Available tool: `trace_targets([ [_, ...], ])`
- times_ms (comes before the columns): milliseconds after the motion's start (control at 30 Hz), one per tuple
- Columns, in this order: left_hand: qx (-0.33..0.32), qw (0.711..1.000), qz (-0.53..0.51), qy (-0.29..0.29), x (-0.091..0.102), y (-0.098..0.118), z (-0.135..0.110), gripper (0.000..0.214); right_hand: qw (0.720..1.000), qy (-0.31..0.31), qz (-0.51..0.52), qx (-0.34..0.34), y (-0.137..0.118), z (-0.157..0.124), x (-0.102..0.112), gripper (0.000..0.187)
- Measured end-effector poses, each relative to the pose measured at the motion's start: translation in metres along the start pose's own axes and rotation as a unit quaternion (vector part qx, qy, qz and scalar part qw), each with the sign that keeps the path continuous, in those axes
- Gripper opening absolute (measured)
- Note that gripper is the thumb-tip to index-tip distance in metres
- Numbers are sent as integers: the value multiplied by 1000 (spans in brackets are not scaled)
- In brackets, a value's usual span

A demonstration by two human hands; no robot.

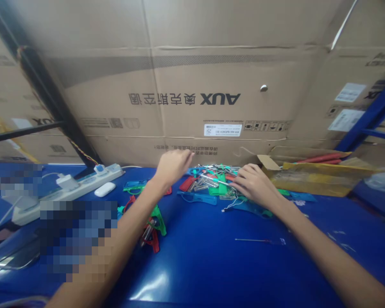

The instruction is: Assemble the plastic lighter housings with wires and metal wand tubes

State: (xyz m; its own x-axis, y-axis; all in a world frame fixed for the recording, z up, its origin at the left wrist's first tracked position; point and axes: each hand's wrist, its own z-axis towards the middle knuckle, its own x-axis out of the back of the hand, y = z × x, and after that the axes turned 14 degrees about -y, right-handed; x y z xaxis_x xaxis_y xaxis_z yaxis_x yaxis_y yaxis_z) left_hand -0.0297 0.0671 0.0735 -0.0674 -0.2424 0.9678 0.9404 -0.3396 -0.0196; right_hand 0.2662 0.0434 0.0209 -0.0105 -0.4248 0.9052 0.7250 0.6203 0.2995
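Observation:
A heap of coloured plastic key tags (211, 182) with metal rings, in red, green, blue and clear, lies on the blue table (211, 265) in front of a cardboard wall. My left hand (172, 166) hovers over the left end of the heap, fingers curled together; whether it holds anything is hidden. My right hand (253, 184) rests on the right side of the heap, fingers bent down onto the tags. A second small bunch of tags (152, 226), red and green, lies under my left forearm.
A white power strip (80, 184) with plugs and a small white device (105, 189) sit at the left. An open flat cardboard box (311, 175) lies at the right. A thin metal pin (259, 241) lies on the table. Large cartons stand behind.

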Motion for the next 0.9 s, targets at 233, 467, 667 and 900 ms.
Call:
trace_targets([
  [233,98,992,72,25,-9,-44,-31,46,980,-50,173,90,-51,-8,1,26],
  [467,132,990,10,-39,-17,-65,-37,45,968,-115,214,57,-74,-2,-19,56],
  [667,89,992,12,-87,-40,-60,-50,32,963,-126,227,73,-83,0,-9,42],
  [900,132,991,-9,-29,-23,-53,-54,36,963,-108,242,43,-88,-5,-5,32],
])
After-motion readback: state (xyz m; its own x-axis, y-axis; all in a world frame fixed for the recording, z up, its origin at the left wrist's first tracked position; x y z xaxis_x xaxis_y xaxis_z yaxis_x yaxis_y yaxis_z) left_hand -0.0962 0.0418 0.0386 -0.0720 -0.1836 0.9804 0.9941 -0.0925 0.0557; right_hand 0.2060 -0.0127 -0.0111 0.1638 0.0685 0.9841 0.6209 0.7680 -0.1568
